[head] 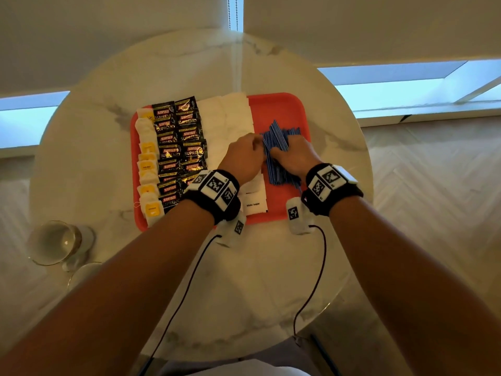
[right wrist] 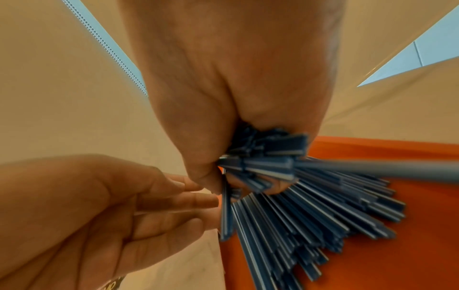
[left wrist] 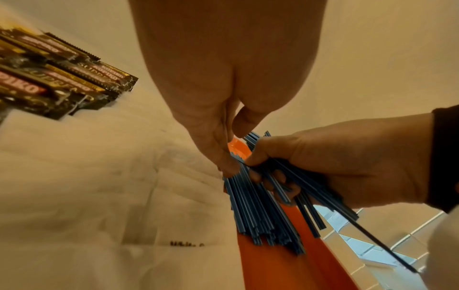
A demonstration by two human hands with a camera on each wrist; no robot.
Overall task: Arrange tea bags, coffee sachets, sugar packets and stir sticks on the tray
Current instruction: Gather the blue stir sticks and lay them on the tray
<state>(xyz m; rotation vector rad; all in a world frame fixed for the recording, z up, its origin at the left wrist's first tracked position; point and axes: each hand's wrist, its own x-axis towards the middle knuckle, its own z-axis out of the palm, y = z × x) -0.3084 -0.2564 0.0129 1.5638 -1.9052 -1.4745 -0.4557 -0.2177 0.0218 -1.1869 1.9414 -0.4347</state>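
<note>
An orange tray [head: 282,109] lies on a round marble table [head: 244,280]. From left to right it holds tea bags [head: 147,164], two columns of black coffee sachets [head: 179,142], white sugar packets [head: 225,123] and a pile of blue stir sticks [head: 279,134]. My right hand [head: 282,154] grips a bundle of the stir sticks [right wrist: 298,215], its fingers [left wrist: 268,182] curled round them just above the tray [left wrist: 268,264]. My left hand [head: 256,145] lays its straight fingers [right wrist: 178,200] against the left side of the sticks [left wrist: 255,212], beside the sugar packets [left wrist: 99,176].
A stemmed glass [head: 54,241] lies on its side at the table's left front edge. Cables run from both wristbands across the near table. Bare tray floor [right wrist: 410,264] shows right of and beyond the sticks. Pale floor surrounds the table.
</note>
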